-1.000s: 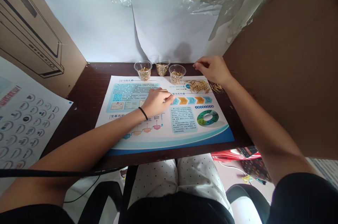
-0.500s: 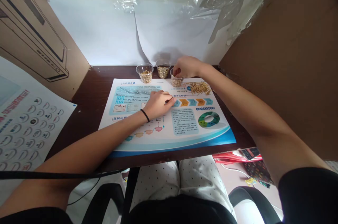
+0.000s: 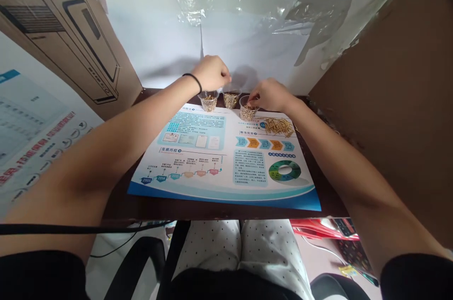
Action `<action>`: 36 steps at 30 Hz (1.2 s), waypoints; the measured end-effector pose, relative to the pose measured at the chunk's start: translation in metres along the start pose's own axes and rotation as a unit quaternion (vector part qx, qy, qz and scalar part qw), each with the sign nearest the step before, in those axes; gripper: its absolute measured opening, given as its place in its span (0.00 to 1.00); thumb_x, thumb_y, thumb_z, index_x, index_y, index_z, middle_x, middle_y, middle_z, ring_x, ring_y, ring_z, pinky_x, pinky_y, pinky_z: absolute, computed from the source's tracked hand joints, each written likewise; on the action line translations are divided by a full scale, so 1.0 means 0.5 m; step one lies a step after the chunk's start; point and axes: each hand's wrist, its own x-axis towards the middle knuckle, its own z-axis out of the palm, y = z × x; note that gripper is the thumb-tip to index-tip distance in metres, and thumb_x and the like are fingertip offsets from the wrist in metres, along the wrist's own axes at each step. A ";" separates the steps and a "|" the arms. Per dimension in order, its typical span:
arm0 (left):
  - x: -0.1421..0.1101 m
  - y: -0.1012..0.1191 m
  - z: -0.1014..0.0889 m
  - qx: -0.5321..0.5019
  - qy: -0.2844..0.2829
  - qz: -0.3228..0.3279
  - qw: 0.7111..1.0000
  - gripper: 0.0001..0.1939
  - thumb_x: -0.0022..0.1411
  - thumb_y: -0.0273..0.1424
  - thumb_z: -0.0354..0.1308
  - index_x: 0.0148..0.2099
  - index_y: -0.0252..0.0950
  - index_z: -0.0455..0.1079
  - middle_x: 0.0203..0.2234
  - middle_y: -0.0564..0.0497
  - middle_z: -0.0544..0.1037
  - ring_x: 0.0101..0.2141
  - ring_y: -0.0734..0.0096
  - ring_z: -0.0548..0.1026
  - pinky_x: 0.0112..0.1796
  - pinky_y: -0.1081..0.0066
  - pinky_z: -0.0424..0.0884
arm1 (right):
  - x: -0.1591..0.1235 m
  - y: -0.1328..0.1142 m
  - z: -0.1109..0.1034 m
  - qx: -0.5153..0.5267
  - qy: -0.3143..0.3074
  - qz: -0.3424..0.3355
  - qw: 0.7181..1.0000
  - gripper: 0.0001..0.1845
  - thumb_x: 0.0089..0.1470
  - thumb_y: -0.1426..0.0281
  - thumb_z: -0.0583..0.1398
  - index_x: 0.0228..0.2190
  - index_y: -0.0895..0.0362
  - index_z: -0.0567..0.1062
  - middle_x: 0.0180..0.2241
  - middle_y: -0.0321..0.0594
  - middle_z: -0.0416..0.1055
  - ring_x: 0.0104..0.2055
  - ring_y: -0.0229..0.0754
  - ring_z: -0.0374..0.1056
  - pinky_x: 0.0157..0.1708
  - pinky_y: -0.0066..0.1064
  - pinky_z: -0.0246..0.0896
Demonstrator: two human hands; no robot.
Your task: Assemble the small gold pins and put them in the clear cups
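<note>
Three plastic cups point(image 3: 208, 101) hold gold-coloured pins point(image 3: 247, 113), light, stiff, best pinched mid-shank; right hand point(image 3: 269, 95) dips into one cup, left hand point(image 3: 211, 73) curls above, grasps unclear.

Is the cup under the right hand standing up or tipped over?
Standing up. The clear plastic cup sits flat on its base with its rim level, and gold-coloured pins lie inside, under the right hand.
</note>
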 end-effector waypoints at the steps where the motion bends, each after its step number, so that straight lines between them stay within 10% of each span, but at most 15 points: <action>1: 0.022 0.002 0.006 0.034 -0.038 -0.002 0.999 0.05 0.54 0.24 0.60 0.31 0.30 0.78 0.21 0.51 0.72 0.30 0.67 0.72 0.40 0.64 0.67 | 0.000 0.000 0.000 0.000 0.003 -0.008 1.000 0.04 0.46 0.71 0.66 0.28 0.53 0.83 0.25 0.40 0.74 0.29 0.43 0.67 0.31 0.36 0.56; 6: 0.080 0.023 0.068 0.162 -0.170 -0.023 0.972 0.08 0.41 0.18 0.65 0.27 0.33 0.78 0.20 0.50 0.71 0.31 0.61 0.73 0.40 0.61 0.68 | -0.011 0.001 0.003 0.082 0.071 -0.018 0.994 0.06 0.51 0.71 0.61 0.28 0.58 0.80 0.26 0.40 0.75 0.29 0.40 0.67 0.32 0.33 0.59; 16: 0.098 -0.025 0.088 0.114 -0.132 0.027 0.984 0.03 0.43 0.23 0.65 0.22 0.32 0.73 0.15 0.54 0.63 0.31 0.63 0.72 0.41 0.63 0.66 | -0.076 0.009 0.008 0.165 0.186 0.042 0.968 0.08 0.60 0.69 0.54 0.36 0.56 0.73 0.31 0.43 0.75 0.32 0.43 0.68 0.37 0.36 0.63; 21: -0.010 0.008 0.038 -0.029 -0.003 0.015 0.999 0.06 0.57 0.29 0.57 0.29 0.32 0.71 0.20 0.51 0.66 0.31 0.68 0.70 0.40 0.64 0.66 | -0.121 0.008 0.008 0.156 0.244 0.049 0.956 0.11 0.59 0.73 0.52 0.37 0.56 0.75 0.36 0.44 0.74 0.37 0.44 0.69 0.41 0.36 0.62; 28: -0.216 0.061 0.100 -0.385 -0.131 -0.126 0.905 0.17 0.68 0.32 0.44 0.25 0.37 0.55 0.21 0.51 0.64 0.18 0.81 0.57 0.22 0.69 0.55 | -0.181 -0.053 0.046 0.298 0.178 0.012 0.938 0.09 0.57 0.70 0.57 0.34 0.54 0.78 0.36 0.41 0.74 0.38 0.42 0.69 0.40 0.36 0.63; 36: -0.252 0.056 0.157 -0.399 -0.127 -0.117 0.900 0.19 0.68 0.36 0.46 0.24 0.37 0.62 0.13 0.55 0.58 0.16 0.79 0.54 0.19 0.70 0.52 | -0.195 -0.099 0.150 0.429 0.023 0.024 0.903 0.18 0.59 0.56 0.55 0.26 0.55 0.68 0.21 0.33 0.62 0.24 0.34 0.56 0.25 0.30 0.54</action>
